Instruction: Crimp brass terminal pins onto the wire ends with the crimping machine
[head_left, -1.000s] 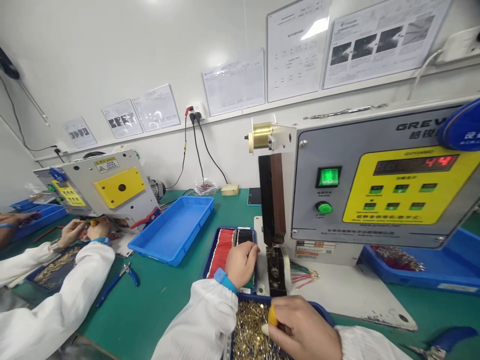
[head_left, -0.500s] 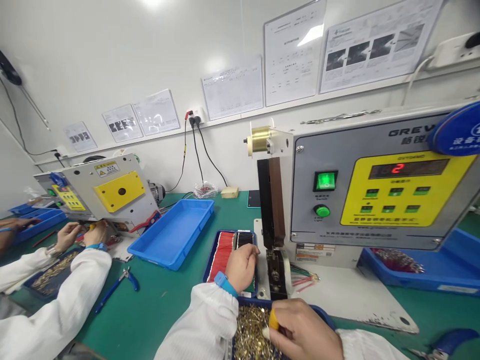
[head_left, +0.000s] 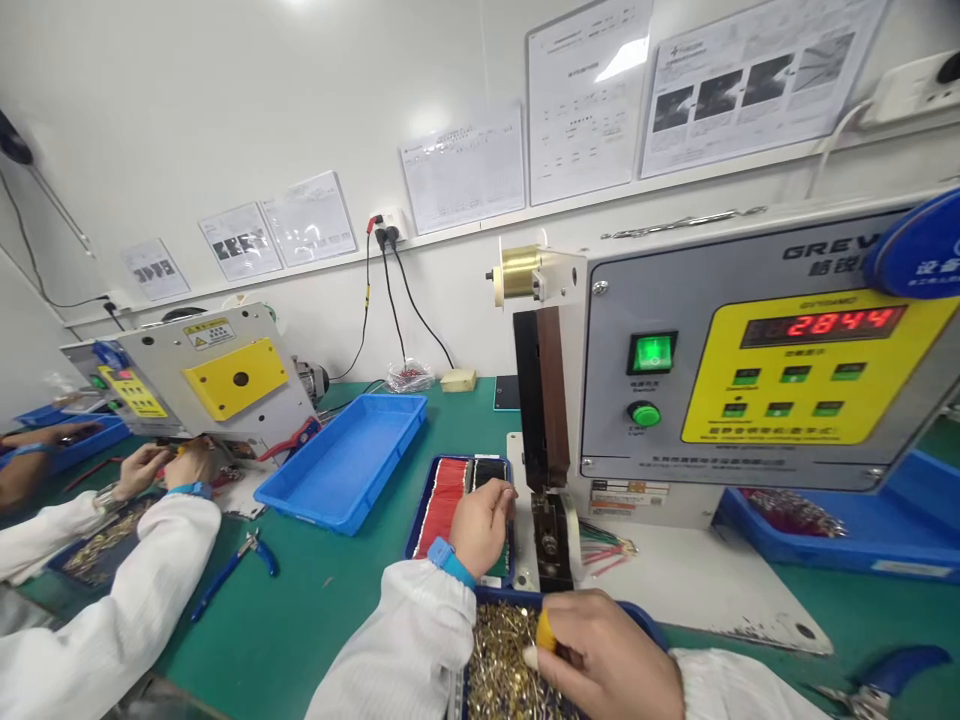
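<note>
My left hand (head_left: 480, 532), with a blue wristband, is over a tray (head_left: 411, 535) of cut wires. Its fingers are curled and pinched beside the black wires (head_left: 489, 470); whatever is between them is hidden. Red wires (head_left: 444, 500) fill the tray's left side. My right hand (head_left: 604, 655) is closed above a bin (head_left: 637, 615) of small brass-coloured metal terminals (head_left: 499, 650). A yellow cover (head_left: 545, 632) sits on one finger, and the fingertips come together over the terminals. I cannot make out what they hold. The crimping head (head_left: 551, 540) of the machine stands just beyond my hands.
The grey machine (head_left: 675, 390) rises at right, with finished wires (head_left: 607, 550) on its base plate. Blue trays stand left (head_left: 341, 470) and right (head_left: 900, 540). Cutters (head_left: 892, 675) lie at lower right, other cutters (head_left: 236, 575) at left. A co-worker's hands (head_left: 169, 462) work at another machine.
The machine's red display has gone from showing a single 2 to 2844. The view has shifted very slightly. Both my hands stay in nearly the same places.
</note>
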